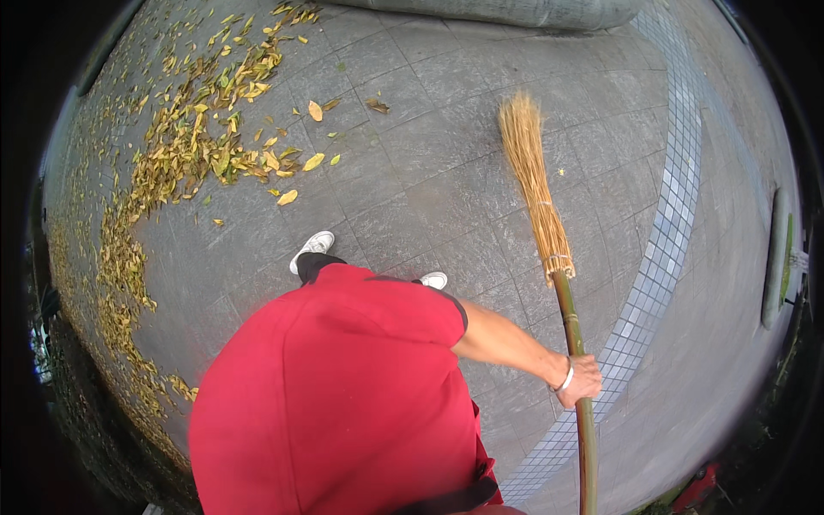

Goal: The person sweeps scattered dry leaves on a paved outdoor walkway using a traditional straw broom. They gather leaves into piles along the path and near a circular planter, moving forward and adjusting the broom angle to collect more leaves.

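Observation:
My right hand, with a pale band at the wrist, grips the green-brown bamboo handle of a broom. The broom's straw-coloured bristle head points away from me, low over the paving on the right. It is bound in places, and its tip looks blurred. My left hand is out of view; only a dark sleeve cuff and a strip of forearm show at the lower edge, near the handle. Fallen yellow and brown leaves lie heaped in a curved band on the left, apart from the bristles.
Grey stone paving surrounds my white shoes. A rounded stone edge runs along the far side. On the right curves a strip of small bluish tiles, with a low curb beyond. Dark planting borders the lower left.

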### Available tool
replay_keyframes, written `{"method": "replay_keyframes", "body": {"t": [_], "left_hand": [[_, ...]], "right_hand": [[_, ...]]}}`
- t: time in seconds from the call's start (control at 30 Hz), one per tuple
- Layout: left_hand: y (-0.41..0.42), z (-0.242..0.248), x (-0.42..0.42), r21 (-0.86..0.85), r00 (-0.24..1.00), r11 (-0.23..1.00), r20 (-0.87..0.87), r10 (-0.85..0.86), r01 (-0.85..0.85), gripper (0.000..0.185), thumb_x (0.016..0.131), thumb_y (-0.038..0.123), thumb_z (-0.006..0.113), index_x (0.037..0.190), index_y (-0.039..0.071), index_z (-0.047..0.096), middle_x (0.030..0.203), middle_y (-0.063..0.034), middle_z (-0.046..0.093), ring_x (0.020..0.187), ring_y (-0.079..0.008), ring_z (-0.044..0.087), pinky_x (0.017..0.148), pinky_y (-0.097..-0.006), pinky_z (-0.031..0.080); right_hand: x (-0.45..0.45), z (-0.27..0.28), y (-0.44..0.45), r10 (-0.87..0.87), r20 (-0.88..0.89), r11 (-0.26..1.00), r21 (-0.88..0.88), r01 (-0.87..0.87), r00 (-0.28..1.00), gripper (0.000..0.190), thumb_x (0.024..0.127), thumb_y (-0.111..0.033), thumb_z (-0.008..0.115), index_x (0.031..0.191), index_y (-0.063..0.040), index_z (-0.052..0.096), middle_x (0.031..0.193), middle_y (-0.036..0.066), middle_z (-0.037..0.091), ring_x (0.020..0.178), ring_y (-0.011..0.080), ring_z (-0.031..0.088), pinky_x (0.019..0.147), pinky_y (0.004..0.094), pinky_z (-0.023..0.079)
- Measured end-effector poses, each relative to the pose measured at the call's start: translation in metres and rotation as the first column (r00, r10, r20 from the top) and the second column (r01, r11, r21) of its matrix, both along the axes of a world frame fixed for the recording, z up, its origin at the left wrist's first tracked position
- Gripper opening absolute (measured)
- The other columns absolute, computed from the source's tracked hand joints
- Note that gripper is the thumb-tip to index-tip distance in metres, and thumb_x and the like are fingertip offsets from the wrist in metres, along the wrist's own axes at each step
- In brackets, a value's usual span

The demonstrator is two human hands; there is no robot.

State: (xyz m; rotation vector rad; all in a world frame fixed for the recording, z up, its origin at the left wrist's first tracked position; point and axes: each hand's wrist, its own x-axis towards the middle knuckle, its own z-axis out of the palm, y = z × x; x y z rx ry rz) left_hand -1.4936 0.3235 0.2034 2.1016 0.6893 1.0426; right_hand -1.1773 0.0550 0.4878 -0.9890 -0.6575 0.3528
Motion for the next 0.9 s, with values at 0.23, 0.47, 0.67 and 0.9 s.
{"method": "replay_keyframes", "body": {"t": [0.23, 0.47, 0.67, 0.9], "left_hand": [[-0.158, -0.068, -0.210, -0.418, 0.991, 0.908, -0.110, -0.073, 0.021, 0.014, 0.055, 0.020, 0.067, 0.063, 0.010, 0.064, 0.061, -0.0130, 0.062, 0.067, -0.0353, 0.065, 0.060, -0.0470, 0.047], [-0.353, -0.189, -0.698, -0.494, 0.546, 0.477, -0.837, -0.035, -0.727, 0.018, 0.067, 0.029, 0.071, 0.077, 0.014, 0.070, 0.076, -0.0147, 0.068, 0.081, -0.0373, 0.066, 0.070, -0.0470, 0.053], [-0.483, -0.173, -0.857, -0.192, 0.313, 0.408, -0.915, 0.255, -0.893, 0.020, 0.063, 0.027, 0.073, 0.067, 0.010, 0.062, 0.072, -0.0153, 0.064, 0.078, -0.0361, 0.065, 0.065, -0.0478, 0.050], [-0.355, -0.080, -0.671, -0.140, 0.686, 0.806, -0.619, 0.382, -0.575, 0.012, 0.056, 0.022, 0.065, 0.058, 0.010, 0.063, 0.054, -0.0144, 0.059, 0.056, -0.0354, 0.063, 0.051, -0.0459, 0.048]], "right_hand": [[-0.157, 0.014, 0.066, 0.316, -0.026, 0.944, -0.094, -0.317, 0.948, 0.023, 0.092, -0.030, 0.049, 0.074, -0.015, 0.048, 0.058, -0.003, 0.033, 0.050, 0.0106, 0.034, 0.056, 0.0291, 0.035], [-0.592, -0.263, 0.088, 0.335, -0.680, 0.524, -0.440, -0.729, 0.652, 0.042, 0.097, -0.019, 0.048, 0.058, -0.019, 0.031, 0.050, -0.004, 0.030, 0.045, 0.0116, 0.032, 0.055, 0.0322, 0.038], [-0.671, -0.311, 0.045, 0.638, -0.709, 0.295, -0.134, -0.946, 0.300, 0.045, 0.100, -0.021, 0.044, 0.057, -0.018, 0.031, 0.047, -0.003, 0.033, 0.043, 0.0115, 0.035, 0.058, 0.0328, 0.041], [-0.469, -0.109, 0.098, 0.812, -0.390, 0.500, 0.082, -0.862, 0.434, 0.044, 0.093, -0.015, 0.051, 0.056, -0.019, 0.028, 0.048, -0.004, 0.026, 0.041, 0.0102, 0.024, 0.047, 0.0266, 0.030]]}}
